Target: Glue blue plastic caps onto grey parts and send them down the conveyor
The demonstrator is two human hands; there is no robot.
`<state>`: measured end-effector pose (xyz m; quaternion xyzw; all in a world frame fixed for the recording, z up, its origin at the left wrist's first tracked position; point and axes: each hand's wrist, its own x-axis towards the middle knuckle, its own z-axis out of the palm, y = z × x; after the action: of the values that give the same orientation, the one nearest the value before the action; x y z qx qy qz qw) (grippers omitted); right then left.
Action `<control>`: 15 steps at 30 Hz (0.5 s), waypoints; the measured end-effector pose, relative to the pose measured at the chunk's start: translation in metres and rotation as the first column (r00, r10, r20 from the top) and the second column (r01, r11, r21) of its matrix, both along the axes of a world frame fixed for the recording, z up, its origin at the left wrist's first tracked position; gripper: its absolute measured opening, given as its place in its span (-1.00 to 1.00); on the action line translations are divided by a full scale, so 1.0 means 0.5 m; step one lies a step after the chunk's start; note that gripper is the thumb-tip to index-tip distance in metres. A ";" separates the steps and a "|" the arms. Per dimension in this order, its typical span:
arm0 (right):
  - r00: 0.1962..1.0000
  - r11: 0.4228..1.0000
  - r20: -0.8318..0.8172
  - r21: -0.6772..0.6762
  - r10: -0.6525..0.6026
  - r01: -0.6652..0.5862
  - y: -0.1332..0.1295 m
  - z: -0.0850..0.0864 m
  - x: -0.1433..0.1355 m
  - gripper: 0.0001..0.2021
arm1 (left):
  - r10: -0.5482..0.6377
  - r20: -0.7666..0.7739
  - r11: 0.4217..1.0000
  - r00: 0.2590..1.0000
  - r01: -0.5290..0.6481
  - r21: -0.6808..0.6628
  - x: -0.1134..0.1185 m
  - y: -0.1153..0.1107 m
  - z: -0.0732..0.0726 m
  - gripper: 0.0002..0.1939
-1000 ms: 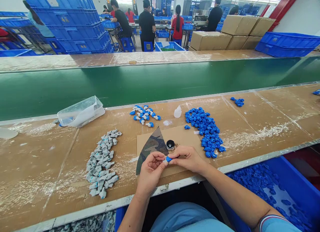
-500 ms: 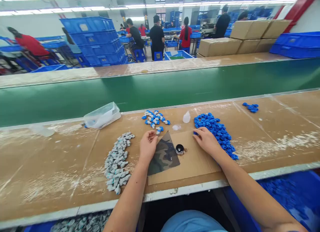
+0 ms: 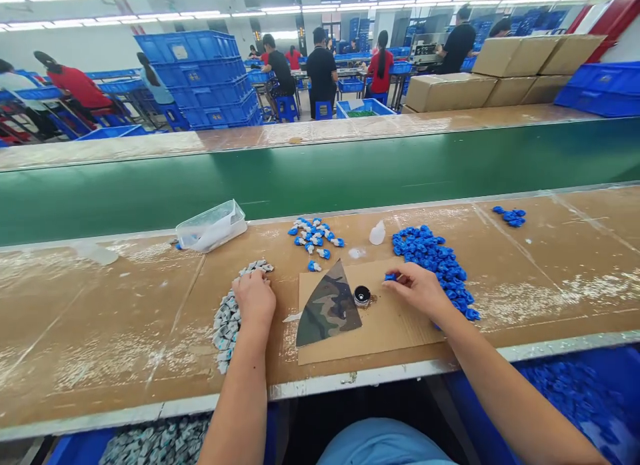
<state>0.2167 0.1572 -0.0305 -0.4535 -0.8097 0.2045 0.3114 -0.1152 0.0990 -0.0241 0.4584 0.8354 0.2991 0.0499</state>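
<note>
My right hand point(image 3: 413, 285) pinches a small blue plastic part point(image 3: 390, 277) between thumb and fingertips, over the right side of a cardboard sheet point(image 3: 395, 325). Beside that hand lies a heap of like blue parts point(image 3: 433, 255). My left hand point(image 3: 256, 297) is down on a pile of small grey parts point(image 3: 227, 325), its fingertips hidden behind the back of the hand. Between the hands, on the cardboard, are a camouflage-patterned piece point(image 3: 330, 308) and a small round black-centred cup point(image 3: 362, 295). Several joined blue-and-white pieces point(image 3: 315, 237) lie farther back.
A clear plastic tub point(image 3: 213, 228) stands at the back left, near the green belt point(image 3: 320, 175). A whitish translucent piece point(image 3: 377, 233) sits behind the cardboard. A few blue parts point(image 3: 510, 216) lie far right. Blue bins of grey parts point(image 3: 155, 445) and blue parts point(image 3: 575, 398) sit below the table edge.
My left hand has moved left from the blue-and-white pieces to the grey pile. One more blue-and-white piece lies near the cardboard. My right hand has drawn slightly away from the blue heap with a blue part.
</note>
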 end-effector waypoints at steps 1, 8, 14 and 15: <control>0.998 0.999 -0.052 -0.014 0.030 -0.030 -0.008 0.005 -0.004 -0.88 | -0.007 -0.008 1.000 1.000 0.007 -0.008 0.000 0.000 0.000 -0.86; 0.969 0.977 -0.124 0.005 0.212 -0.213 -0.053 0.040 -0.037 -0.79 | -0.164 0.127 0.978 0.978 0.144 0.152 0.061 -0.027 0.009 -0.77; 0.964 0.964 -0.063 -0.034 0.260 -0.262 -0.055 0.041 -0.049 -0.85 | -0.373 0.661 0.927 0.651 0.225 0.302 0.171 -0.077 -0.006 -0.68; 0.963 0.963 -0.058 -0.034 0.265 -0.267 -0.054 0.040 -0.050 -0.86 | -0.373 0.719 0.928 0.587 0.218 0.303 0.185 -0.083 -0.008 -0.67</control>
<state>0.1919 0.1303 -0.0107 -0.3416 -0.8503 0.2732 0.2928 -0.0225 0.0576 -0.0282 0.4237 0.6153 0.5270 0.4053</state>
